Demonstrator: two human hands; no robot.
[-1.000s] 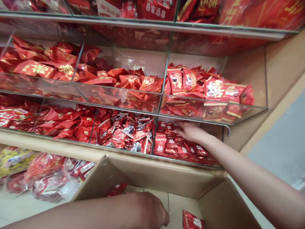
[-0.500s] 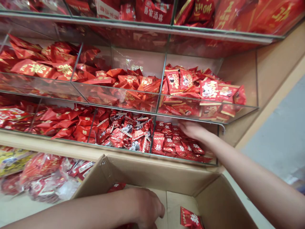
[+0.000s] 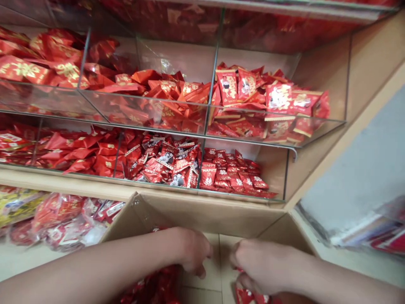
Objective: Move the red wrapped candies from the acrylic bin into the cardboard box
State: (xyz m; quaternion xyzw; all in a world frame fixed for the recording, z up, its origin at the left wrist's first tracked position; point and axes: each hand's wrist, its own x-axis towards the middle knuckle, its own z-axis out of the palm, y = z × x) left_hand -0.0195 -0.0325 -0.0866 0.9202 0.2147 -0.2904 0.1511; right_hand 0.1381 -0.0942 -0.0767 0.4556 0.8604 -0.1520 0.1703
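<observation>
Both my hands are down inside an open cardboard box (image 3: 205,217) below the glass shelves. My left hand (image 3: 193,252) has its fingers curled downward just above a heap of red packets (image 3: 158,287) in the box; what they hold, if anything, is hidden. My right hand (image 3: 264,264) is curled over a red packet with white print (image 3: 243,294) at the bottom of the box. The glass compartment of small red "HAPPY" packets (image 3: 232,177) lies straight above, apart from both hands.
Glass-divided shelves (image 3: 209,105) hold several piles of red sweet packets on two visible tiers. Clear bags of red and yellow packets (image 3: 60,219) lie left of the box. A wooden frame (image 3: 363,105) closes the shelves on the right, with grey floor (image 3: 354,181) beyond.
My right hand has left the lower right compartment and come down into the box onto the red packet. My left hand stayed in the box. The view has tilted downward.
</observation>
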